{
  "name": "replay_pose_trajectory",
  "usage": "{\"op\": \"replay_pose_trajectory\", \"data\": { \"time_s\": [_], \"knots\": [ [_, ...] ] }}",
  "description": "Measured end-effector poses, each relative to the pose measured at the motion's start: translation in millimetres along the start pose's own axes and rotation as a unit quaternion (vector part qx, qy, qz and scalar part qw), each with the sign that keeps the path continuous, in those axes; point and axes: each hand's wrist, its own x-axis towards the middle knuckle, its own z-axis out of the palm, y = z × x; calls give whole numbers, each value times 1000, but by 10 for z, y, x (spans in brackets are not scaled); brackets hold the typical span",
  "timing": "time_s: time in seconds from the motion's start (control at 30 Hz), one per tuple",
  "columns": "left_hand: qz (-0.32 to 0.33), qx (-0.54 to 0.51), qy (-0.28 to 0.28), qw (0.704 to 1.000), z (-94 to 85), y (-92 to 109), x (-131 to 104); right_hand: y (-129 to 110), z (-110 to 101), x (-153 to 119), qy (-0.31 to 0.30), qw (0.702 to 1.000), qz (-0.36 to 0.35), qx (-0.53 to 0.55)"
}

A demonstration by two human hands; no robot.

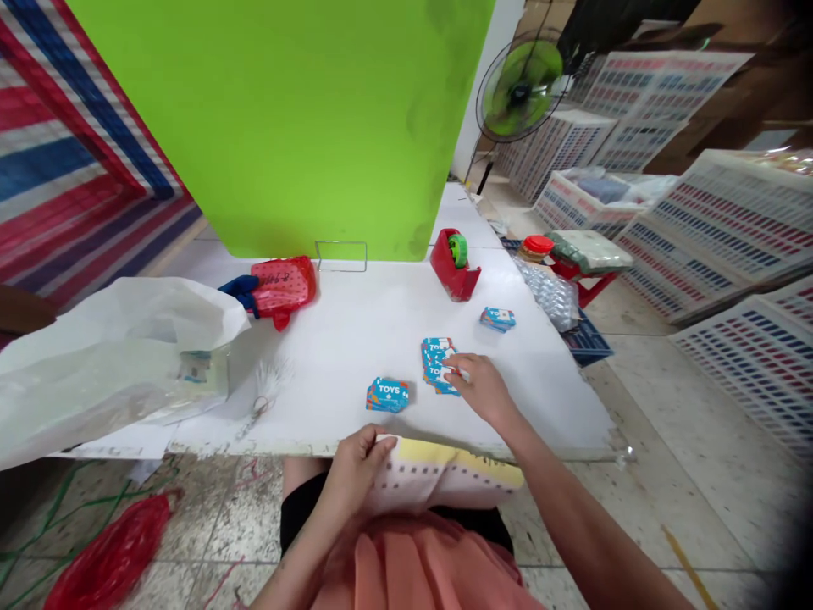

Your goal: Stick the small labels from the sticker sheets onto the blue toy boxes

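Observation:
My left hand point(356, 470) is closed on the left edge of a label sheet point(438, 479), white with a yellow band and rows of small dark squares, held over my lap at the table's front edge. My right hand point(479, 385) has its fingertips together over a spread pile of blue cards point(438, 364) printed "TOYS". Small white patches show on some of these cards near the fingertips; whether the fingers pinch anything is too small to make out. To the left lies a second stack of cards point(387, 395). A third card stack point(498, 318) sits farther back on the right.
On the white table point(305, 373) are a red tape dispenser point(456, 264), a red dotted pouch point(284, 284), a wire stand point(341, 257) and a large plastic bag point(120, 339). A green panel point(285, 127) rises behind. Crates point(717, 229) and a fan point(522, 89) stand to the right.

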Motion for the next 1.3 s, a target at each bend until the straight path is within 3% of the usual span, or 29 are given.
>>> {"op": "replay_pose_trajectory", "data": {
  "time_s": [0.07, 0.23, 0.47, 0.7, 0.83, 0.93, 1.0, 1.1, 1.2, 1.3],
  "knots": [
    [-5, -19, -1, 1000, 35, -23, 17, -150, 18, -123, 2, 998, -62, -24],
    [5, -64, -3, 998, 73, 41, 23, -620, 281, -486, -92, 984, -148, 41],
    [6, -127, 7, 992, 72, 25, 1, -736, 512, -724, 0, 987, -155, -37],
    [-5, -79, -2, 997, 63, -51, 32, -829, 473, -835, 39, 976, -213, 4],
    [15, -30, 22, 999, 6, -7, 5, -774, 359, -599, 6, 986, -117, 119],
    [66, 61, 34, 995, -10, 46, -51, -584, 362, -249, -48, 989, -53, 127],
    [144, 169, 27, 975, -1, 71, -77, -462, 414, -30, -104, 988, -3, 110],
    [254, 303, 16, 918, 21, 75, -77, -371, 511, 174, -169, 981, 21, 97],
    [284, 373, 15, 883, 35, 55, -54, -372, 576, 237, -193, 976, 14, 95],
    [273, 399, 6, 875, 36, 53, -38, -392, 601, 242, -201, 975, 10, 89]
  ]
}}
